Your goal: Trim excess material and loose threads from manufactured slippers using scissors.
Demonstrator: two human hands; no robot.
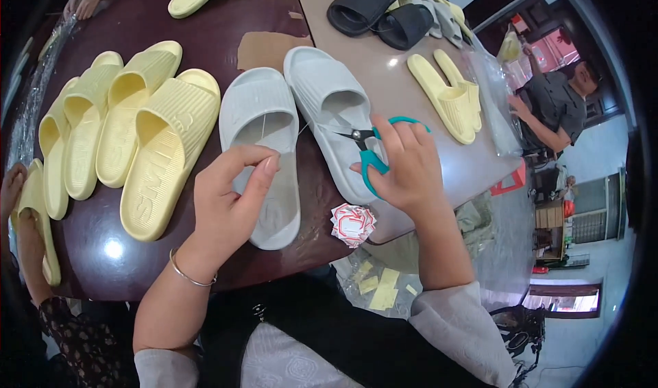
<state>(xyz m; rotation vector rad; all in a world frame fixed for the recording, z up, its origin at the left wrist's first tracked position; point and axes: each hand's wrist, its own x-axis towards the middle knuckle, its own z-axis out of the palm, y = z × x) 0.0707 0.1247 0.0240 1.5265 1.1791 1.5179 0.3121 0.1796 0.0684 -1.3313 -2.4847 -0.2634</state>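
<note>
A pair of light grey slippers lies side by side before me, the left slipper (258,97) and the right slipper (329,80). A thin pale strand shows between them near the straps. Over the left slipper's footbed is my left hand (229,196), thumb and forefinger pinched together; what they hold, if anything, is too small to make out. My right hand (415,165) grips scissors with teal handles (371,160). Their dark blades are parted and point left, over the right slipper's footbed. Close by, at the table's near edge, lies a red-and-white pile of labels (353,225).
Several yellow slippers (171,141) stand at left, where another person's hands (27,230) hold one. Black slippers (401,25) and a yellow pair (456,107) are at far right, near a seated person (555,104). Brown cardboard (271,47) lies behind the grey pair.
</note>
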